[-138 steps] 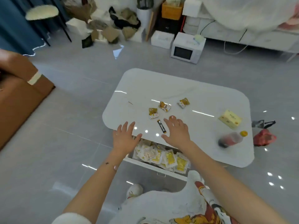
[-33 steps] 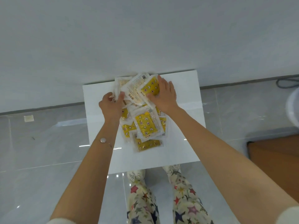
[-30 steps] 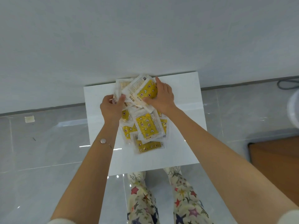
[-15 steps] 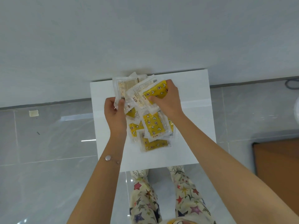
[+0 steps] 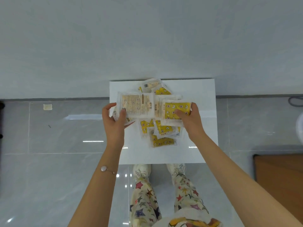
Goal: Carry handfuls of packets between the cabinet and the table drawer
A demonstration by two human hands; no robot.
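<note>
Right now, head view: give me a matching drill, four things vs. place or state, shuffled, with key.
Things:
1. left hand
2. right hand
3. bracelet
4. white table

States:
A. against the wall, packets heaped on it
B. on the left wrist
C. grips the packet with its printed text side up
D. grips the yellow patterned packet

Pairs: 1-C, 2-D, 3-B, 4-A
</note>
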